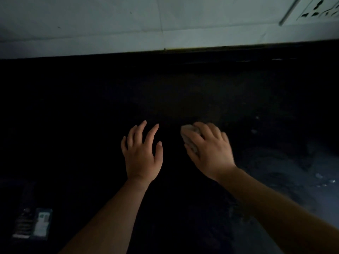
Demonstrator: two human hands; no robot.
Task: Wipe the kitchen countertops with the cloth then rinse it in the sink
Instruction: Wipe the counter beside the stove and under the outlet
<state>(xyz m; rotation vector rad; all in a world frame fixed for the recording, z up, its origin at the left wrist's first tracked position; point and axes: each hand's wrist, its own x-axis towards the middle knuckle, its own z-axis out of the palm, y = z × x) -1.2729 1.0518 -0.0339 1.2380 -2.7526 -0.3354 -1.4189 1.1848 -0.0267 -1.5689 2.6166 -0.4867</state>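
Item, cloth: a small pale wad, lying on the dark countertop a little right of the middle of the view, most of it sitting hidden under the fingers that are covering it. Item, right hand: lying on top of the cloth, fingers curling over it and pressing it down onto the surface, thumb running along the cloth's near left edge; the outline is showing slightly blurred. Item, left hand: hanging just left of the cloth and apart from it, palm down, fingers spreading wide and holding nothing; whether it is touching the surface is not showing in the dim light. Both forearms are reaching in bare from the near side of the cloth. Item, wet streaks: pale smears and a few shining drops lying right of the cloth and nearer the viewer. Item, wall: pale tiles standing beyond the cloth, meeting the back edge of the surface. Item, socket: a white plate sitting on that wall far beyond and right of the cloth, with a white strip running slantwise just left of it. Item, packet: a flat printed pack lying well left of the cloth and nearer the viewer, its print too dim to read.
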